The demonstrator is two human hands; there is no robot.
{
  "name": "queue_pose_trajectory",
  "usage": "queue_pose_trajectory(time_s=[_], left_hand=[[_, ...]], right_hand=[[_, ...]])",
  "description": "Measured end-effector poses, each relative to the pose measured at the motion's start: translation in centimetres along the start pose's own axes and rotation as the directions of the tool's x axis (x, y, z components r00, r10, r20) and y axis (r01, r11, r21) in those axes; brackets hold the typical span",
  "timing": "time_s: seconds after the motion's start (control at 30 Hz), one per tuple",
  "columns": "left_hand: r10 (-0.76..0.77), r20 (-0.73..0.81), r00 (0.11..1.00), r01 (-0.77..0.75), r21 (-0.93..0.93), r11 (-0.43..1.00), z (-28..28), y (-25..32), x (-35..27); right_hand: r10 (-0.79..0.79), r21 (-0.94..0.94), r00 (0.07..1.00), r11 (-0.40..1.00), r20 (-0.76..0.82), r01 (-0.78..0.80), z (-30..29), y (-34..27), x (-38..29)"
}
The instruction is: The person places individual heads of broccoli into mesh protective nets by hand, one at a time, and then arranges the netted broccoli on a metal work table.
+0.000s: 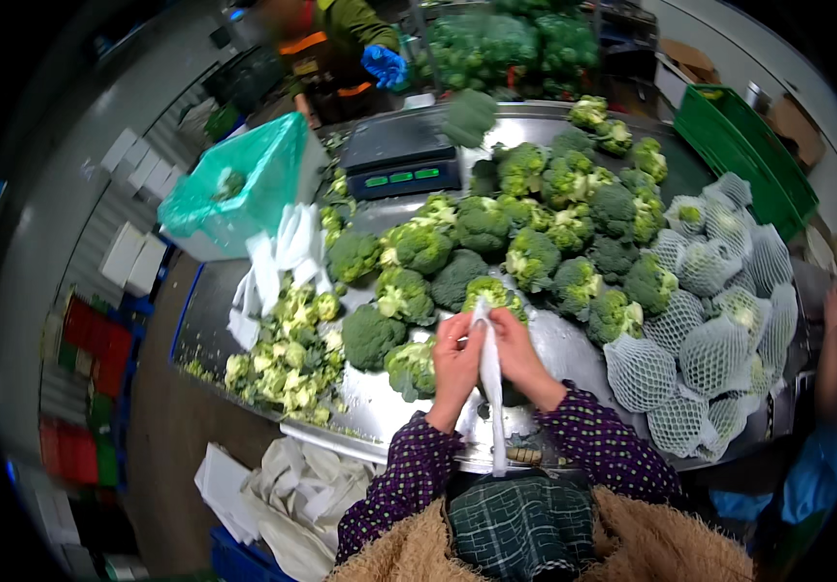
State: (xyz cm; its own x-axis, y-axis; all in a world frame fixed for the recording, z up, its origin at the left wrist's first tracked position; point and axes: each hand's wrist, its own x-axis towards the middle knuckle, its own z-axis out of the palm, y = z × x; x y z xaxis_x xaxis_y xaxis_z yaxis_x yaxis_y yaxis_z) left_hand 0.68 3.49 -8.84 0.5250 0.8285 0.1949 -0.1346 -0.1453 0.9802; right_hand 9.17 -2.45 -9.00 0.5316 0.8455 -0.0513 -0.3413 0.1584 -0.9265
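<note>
Both of my hands pinch the top of a white foam net sleeve [492,393], which hangs down over the edge of the metal table [382,407]. My left hand [456,356] is on its left side and my right hand [520,353] on its right. Just beyond them lies a broccoli head [487,289], partly hidden by the fingers. Many bare broccoli heads [482,224] spread across the table. Broccoli in white foam nets [713,356] is piled on the right. At the left lie flat foam net sleeves [295,244] and small trimmed broccoli pieces [287,378].
A digital scale [398,164] stands at the back, with a blurred broccoli head [469,118] beside it. A box with green plastic lining [244,189] is at the left, a green crate [746,156] at the right. One person [338,58] with a blue glove stands opposite; another's arm [832,356] shows at right.
</note>
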Motion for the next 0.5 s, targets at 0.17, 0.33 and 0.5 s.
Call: queue_pose_trajectory(time_s=[0.17, 0.33, 0.5], left_hand=[[0.040, 0.001, 0.999, -0.039, -0.098, 0.994, 0.4, -0.8, -1.7], [-0.075, 0.013, 0.997, 0.076, -0.159, 0.984, 1.6, 0.8, -2.0], [-0.459, -0.047, 0.887, 0.346, -0.590, 0.730, 0.1, -0.5, -1.5]], right_hand=[[-0.459, -0.354, 0.879, 0.850, -0.132, 0.391, -3.3, 0.4, 0.0], [0.074, 0.265, 0.994, 0.963, -0.077, -0.051, -5.4, -0.3, -2.6], [0.278, 0.421, 0.933, 0.836, 0.227, -0.352, -4.9, 1.9, -5.6]])
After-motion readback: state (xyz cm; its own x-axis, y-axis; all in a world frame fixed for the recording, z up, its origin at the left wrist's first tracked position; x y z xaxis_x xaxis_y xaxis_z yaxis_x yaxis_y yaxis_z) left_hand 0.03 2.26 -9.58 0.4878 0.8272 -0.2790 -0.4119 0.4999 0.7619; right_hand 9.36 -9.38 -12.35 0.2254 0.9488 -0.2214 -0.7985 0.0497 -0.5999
